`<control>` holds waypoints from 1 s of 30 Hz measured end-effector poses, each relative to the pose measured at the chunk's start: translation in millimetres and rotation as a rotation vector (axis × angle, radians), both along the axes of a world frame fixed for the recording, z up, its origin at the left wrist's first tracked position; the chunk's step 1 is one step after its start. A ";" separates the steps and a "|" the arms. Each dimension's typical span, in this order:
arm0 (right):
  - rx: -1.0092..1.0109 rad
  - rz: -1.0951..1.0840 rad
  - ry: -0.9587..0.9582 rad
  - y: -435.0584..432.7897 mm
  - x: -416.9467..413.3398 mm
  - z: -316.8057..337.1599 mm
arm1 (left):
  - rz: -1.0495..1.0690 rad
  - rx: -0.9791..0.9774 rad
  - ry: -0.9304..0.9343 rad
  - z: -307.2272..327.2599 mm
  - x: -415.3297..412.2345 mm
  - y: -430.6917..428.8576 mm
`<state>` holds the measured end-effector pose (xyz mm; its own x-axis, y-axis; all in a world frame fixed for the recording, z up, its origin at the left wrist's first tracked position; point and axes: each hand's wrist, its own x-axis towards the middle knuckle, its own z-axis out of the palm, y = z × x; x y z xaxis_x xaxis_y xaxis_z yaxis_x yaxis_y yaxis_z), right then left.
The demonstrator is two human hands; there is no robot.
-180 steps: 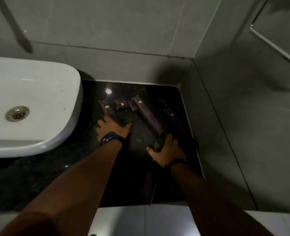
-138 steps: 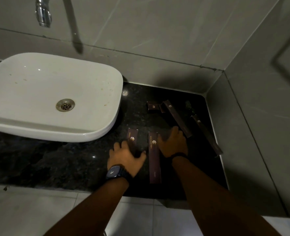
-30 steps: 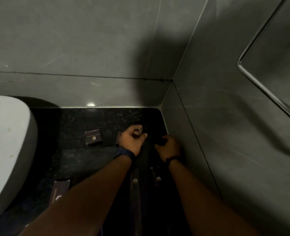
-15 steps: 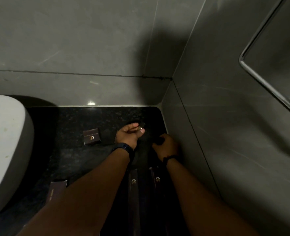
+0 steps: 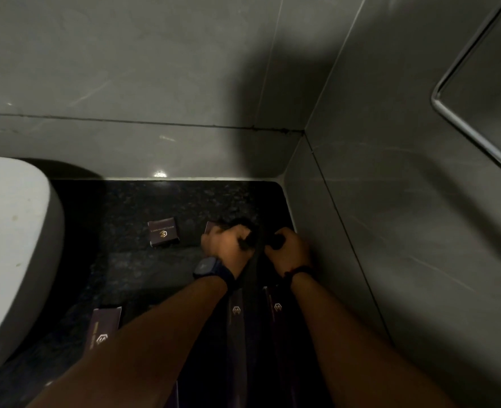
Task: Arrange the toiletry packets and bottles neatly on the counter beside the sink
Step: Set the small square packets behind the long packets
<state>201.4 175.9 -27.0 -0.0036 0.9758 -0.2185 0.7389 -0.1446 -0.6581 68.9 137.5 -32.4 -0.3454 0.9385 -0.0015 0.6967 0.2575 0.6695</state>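
Dark maroon toiletry packets with gold logos lie on the black counter. A small square packet sits near the back. Another small packet is half hidden behind my left hand. Two long packets lie side by side below my wrists, and a further packet lies near the sink. My left hand is closed on the top of a dark long packet that runs between my hands. My right hand is fisted around a small dark item, too dark to identify.
The white sink basin fills the left side. Grey tiled walls close the counter at the back and right, with the corner just beyond my right hand. A metal rail crosses the right wall above.
Since half a second ago my left hand has closed from a loose pinch into a fist and moved toward my right hand. The packets on the counter have stayed put.
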 end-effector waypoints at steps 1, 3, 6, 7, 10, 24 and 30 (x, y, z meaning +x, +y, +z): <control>-0.001 0.008 -0.002 -1.0 0.9 -0.2 | -0.038 -0.054 0.037 -3.9 -1.4 -1.9; 0.004 0.021 -0.002 -3.0 2.8 -0.8 | -0.108 -0.116 0.086 -12.0 -4.9 -4.7; 0.003 0.032 -0.017 -5.0 3.9 -0.2 | -0.142 -0.164 0.070 -16.0 -7.7 -5.5; -0.002 0.038 -0.014 -5.2 3.5 0.1 | -0.133 -0.156 0.077 -14.9 -7.8 -5.5; -0.007 0.056 -0.001 -5.6 1.3 -0.4 | -0.129 -0.072 0.100 -13.3 -9.4 -6.0; 0.386 0.144 -0.256 -18.6 -19.9 26.3 | -0.063 0.164 0.085 20.1 -82.9 -18.1; 0.219 0.467 -0.458 -3.8 -76.2 23.6 | -0.072 -0.289 0.287 25.1 -137.6 -12.4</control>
<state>125.2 172.1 -3.5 -0.3885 0.9164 -0.0960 0.9022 0.3571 -0.2420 -68.6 125.1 -7.3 -0.3041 0.9351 -0.1819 0.8675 0.3507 0.3528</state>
